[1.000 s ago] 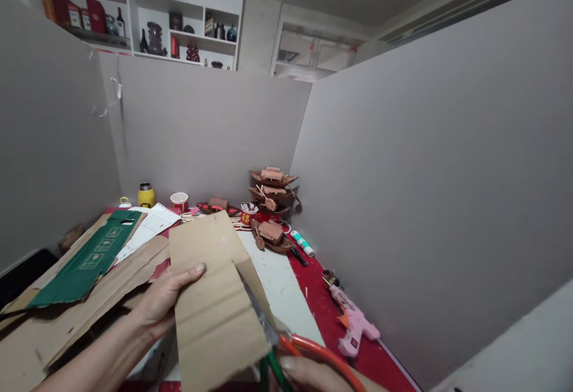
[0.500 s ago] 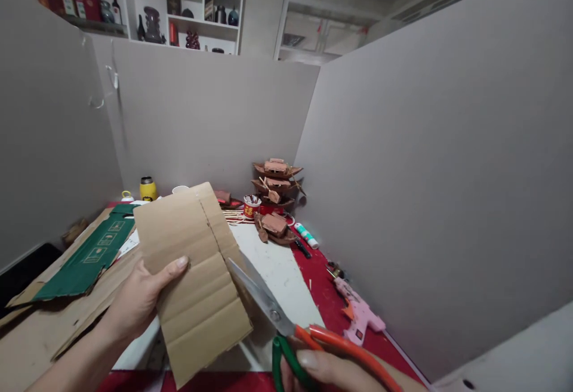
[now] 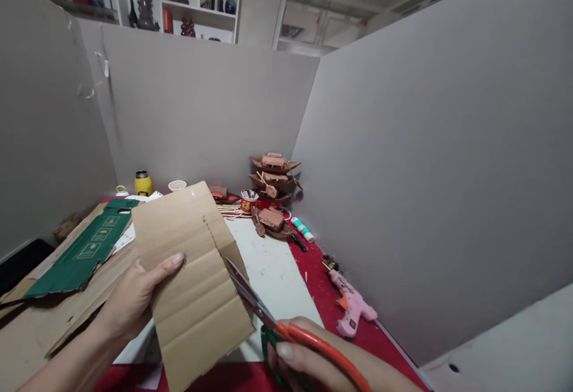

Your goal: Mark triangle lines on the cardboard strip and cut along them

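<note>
A creased piece of brown cardboard (image 3: 192, 296) is held up by my left hand (image 3: 138, 290), thumb on its near face and the fingers hidden behind. A dotted line runs down the cardboard from its upper part. My right hand (image 3: 308, 356) grips scissors (image 3: 264, 314) with one orange and one green handle. The blades point up and left at the cardboard's right edge, where a strip stands bent back. How deep the blades reach around the edge is hard to make out.
Brown model boats (image 3: 273, 222) are stacked at the back by a red paper cup (image 3: 249, 201). A pink glue gun (image 3: 353, 308) lies on the red cloth at right. Green-printed cardboard (image 3: 85, 252) covers the left side. A yellow jar (image 3: 143, 183) stands behind. Grey partitions (image 3: 416, 159) enclose the table.
The scissor blades have closed partway, and my right hand has moved slightly left and up, with the handles nearer together. My left hand keeps its hold on the cardboard. The whole view shifts a little.
</note>
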The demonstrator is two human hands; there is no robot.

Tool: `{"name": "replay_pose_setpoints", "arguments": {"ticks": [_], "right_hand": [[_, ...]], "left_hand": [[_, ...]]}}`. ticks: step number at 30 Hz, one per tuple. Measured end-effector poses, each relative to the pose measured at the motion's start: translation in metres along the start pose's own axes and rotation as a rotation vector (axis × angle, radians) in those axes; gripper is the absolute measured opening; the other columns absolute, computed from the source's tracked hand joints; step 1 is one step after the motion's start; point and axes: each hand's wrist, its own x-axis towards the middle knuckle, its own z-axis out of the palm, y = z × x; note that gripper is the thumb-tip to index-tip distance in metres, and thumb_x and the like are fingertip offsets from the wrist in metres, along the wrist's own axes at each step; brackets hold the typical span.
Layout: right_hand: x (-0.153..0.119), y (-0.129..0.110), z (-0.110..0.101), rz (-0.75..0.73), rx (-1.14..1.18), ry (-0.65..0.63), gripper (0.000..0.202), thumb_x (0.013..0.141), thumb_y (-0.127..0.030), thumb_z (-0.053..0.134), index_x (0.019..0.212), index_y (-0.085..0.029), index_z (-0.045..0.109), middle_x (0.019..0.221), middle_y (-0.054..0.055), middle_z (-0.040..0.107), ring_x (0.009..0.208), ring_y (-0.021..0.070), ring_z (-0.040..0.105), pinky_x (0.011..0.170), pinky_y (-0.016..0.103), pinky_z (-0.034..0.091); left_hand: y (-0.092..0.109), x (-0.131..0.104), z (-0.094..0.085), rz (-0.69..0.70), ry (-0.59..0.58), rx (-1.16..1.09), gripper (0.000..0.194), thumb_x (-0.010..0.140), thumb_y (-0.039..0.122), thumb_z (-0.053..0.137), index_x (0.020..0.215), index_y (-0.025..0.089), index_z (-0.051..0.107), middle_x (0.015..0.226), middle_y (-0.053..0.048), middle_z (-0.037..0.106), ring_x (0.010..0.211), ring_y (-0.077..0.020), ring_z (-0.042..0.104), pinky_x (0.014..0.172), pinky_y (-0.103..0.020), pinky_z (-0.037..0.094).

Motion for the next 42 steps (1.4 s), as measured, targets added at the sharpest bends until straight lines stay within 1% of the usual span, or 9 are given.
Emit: {"name": "replay_pose_setpoints", "arguments": {"ticks": [3, 9, 16, 21, 27, 34, 38, 40, 42], "right_hand": [[0.004, 0.002, 0.005, -0.049, -0.094, -0.127, 0.048, 0.086, -0.066, 0.060, 0.072, -0.020, 0.064, 0.063, 0.004, 0.061, 0.059, 0.0173, 0.058, 0.057, 0.025, 0.046], [0.018, 0.002, 0.009, -0.149, -0.081, -0.192, 0.061, 0.096, -0.068, 0.036, 0.068, -0.017, 0.056, 0.058, 0.001, 0.053, 0.054, 0.0131, 0.053, 0.056, 0.023, 0.044], [0.029, 0.001, 0.023, -0.181, 0.053, -0.097, 0.059, 0.093, -0.070, 0.040, 0.087, -0.015, 0.062, 0.069, 0.002, 0.058, 0.056, 0.0136, 0.052, 0.056, 0.024, 0.045], [0.033, -0.001, 0.029, -0.163, 0.044, 0.062, 0.058, 0.092, -0.070, 0.043, 0.093, -0.017, 0.066, 0.080, 0.004, 0.064, 0.073, 0.0189, 0.056, 0.075, 0.030, 0.049], [0.034, -0.008, 0.029, -0.142, 0.090, 0.053, 0.067, 0.086, -0.078, 0.045, 0.099, -0.017, 0.070, 0.085, 0.006, 0.069, 0.082, 0.0239, 0.061, 0.081, 0.035, 0.050], [0.033, 0.012, 0.027, -0.174, 0.239, -0.074, 0.068, 0.095, -0.070, 0.038, 0.127, -0.017, 0.065, 0.120, 0.014, 0.070, 0.115, 0.0304, 0.062, 0.107, 0.044, 0.040], [0.026, 0.023, 0.025, -0.115, 0.176, 0.055, 0.063, 0.096, -0.065, 0.044, 0.137, -0.019, 0.060, 0.138, 0.013, 0.061, 0.131, 0.0304, 0.051, 0.114, 0.044, 0.033], [0.022, 0.023, 0.026, -0.064, 0.145, 0.137, 0.064, 0.094, -0.065, 0.048, 0.139, -0.020, 0.058, 0.141, 0.012, 0.059, 0.135, 0.0303, 0.047, 0.117, 0.042, 0.030], [0.018, 0.020, 0.028, -0.030, 0.156, 0.157, 0.068, 0.093, -0.067, 0.049, 0.141, -0.020, 0.056, 0.141, 0.011, 0.059, 0.136, 0.0312, 0.046, 0.117, 0.043, 0.030]], "left_hand": [[-0.007, -0.001, 0.001, 0.023, 0.008, 0.014, 0.086, 0.063, 0.039, 0.091, 0.139, 0.021, 0.055, 0.111, -0.012, 0.076, 0.095, -0.0359, 0.073, 0.072, -0.037, 0.061], [-0.020, -0.012, 0.011, -0.003, -0.012, 0.000, 0.083, 0.066, 0.038, 0.090, 0.139, 0.021, 0.054, 0.118, -0.012, 0.074, 0.101, -0.0357, 0.072, 0.077, -0.039, 0.061], [-0.027, -0.017, 0.019, -0.067, -0.020, -0.089, 0.087, 0.066, 0.037, 0.089, 0.142, 0.022, 0.051, 0.115, -0.012, 0.075, 0.095, -0.0345, 0.073, 0.076, -0.039, 0.060], [-0.029, -0.015, 0.017, -0.106, -0.001, -0.098, 0.093, 0.065, 0.036, 0.090, 0.145, 0.024, 0.046, 0.113, -0.010, 0.076, 0.092, -0.0327, 0.074, 0.073, -0.037, 0.060], [-0.034, -0.014, 0.015, -0.117, -0.023, -0.110, 0.087, 0.068, 0.035, 0.089, 0.144, 0.024, 0.048, 0.108, -0.009, 0.077, 0.089, -0.0298, 0.075, 0.071, -0.033, 0.059], [-0.035, -0.014, 0.015, -0.154, -0.071, -0.129, 0.077, 0.071, 0.037, 0.087, 0.138, 0.018, 0.054, 0.107, -0.012, 0.077, 0.092, -0.0325, 0.074, 0.075, -0.037, 0.059], [-0.035, -0.015, 0.017, -0.075, -0.097, -0.103, 0.076, 0.071, 0.040, 0.086, 0.137, 0.018, 0.056, 0.110, -0.013, 0.076, 0.095, -0.0333, 0.073, 0.079, -0.039, 0.059], [-0.036, -0.015, 0.017, -0.035, -0.104, -0.092, 0.076, 0.072, 0.041, 0.086, 0.138, 0.019, 0.056, 0.113, -0.012, 0.075, 0.098, -0.0333, 0.072, 0.082, -0.040, 0.058], [-0.037, -0.014, 0.016, -0.017, -0.104, -0.091, 0.075, 0.072, 0.042, 0.086, 0.138, 0.019, 0.057, 0.115, -0.013, 0.074, 0.099, -0.0334, 0.071, 0.083, -0.041, 0.058]]}}
